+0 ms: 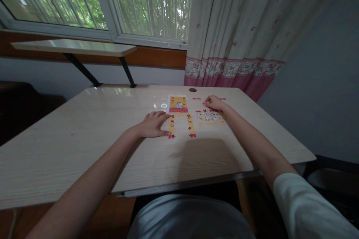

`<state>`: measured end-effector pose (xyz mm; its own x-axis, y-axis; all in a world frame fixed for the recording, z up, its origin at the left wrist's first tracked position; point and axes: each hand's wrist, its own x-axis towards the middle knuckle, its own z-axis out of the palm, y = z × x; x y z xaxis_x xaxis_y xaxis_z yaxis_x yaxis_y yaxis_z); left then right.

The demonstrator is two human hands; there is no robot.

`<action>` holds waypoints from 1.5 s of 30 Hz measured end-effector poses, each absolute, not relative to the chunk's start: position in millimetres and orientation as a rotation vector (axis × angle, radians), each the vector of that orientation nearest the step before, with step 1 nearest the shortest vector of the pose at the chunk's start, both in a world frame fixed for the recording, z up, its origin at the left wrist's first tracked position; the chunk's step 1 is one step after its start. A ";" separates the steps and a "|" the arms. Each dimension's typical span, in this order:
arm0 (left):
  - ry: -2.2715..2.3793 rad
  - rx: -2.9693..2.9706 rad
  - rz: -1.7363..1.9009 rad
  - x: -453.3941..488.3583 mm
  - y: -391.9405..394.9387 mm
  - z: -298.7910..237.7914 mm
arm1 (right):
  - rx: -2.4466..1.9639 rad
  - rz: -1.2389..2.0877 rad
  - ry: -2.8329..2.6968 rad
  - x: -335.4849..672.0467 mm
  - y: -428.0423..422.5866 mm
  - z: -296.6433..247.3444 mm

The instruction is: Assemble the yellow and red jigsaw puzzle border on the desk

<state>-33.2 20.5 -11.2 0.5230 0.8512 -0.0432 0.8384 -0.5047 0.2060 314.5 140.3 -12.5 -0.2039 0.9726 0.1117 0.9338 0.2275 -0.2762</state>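
Note:
A partly built jigsaw lies on the pale wooden desk [70,138]: two orange edge strips [171,127] run down from a picture card [177,104] that shows an animal on orange. My left hand [153,124] rests flat beside the left strip, its fingertips touching it. My right hand [214,102] reaches to the far right, fingers pinched on a small red piece [205,102]. Several loose puzzle pieces [209,116] lie scattered just below that hand.
A round cable hole [192,90] sits at the desk's far edge. A narrow shelf [75,46] on black brackets stands behind the desk under the window. A flowered curtain [238,37] hangs at the right. My lap is below the near edge.

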 end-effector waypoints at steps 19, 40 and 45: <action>1.427 2.578 0.103 -32.3 20.5 -10.8 | -1.009 1.225 -2.078 206.9 -14.1 -13.0; 1.441 2.578 0.081 -33.0 21.4 -13.4 | -1.101 0.252 -2.343 215.1 -9.0 -8.3; 1.406 2.571 0.080 -31.9 19.4 -10.7 | -1.231 0.120 -2.354 247.4 14.4 7.8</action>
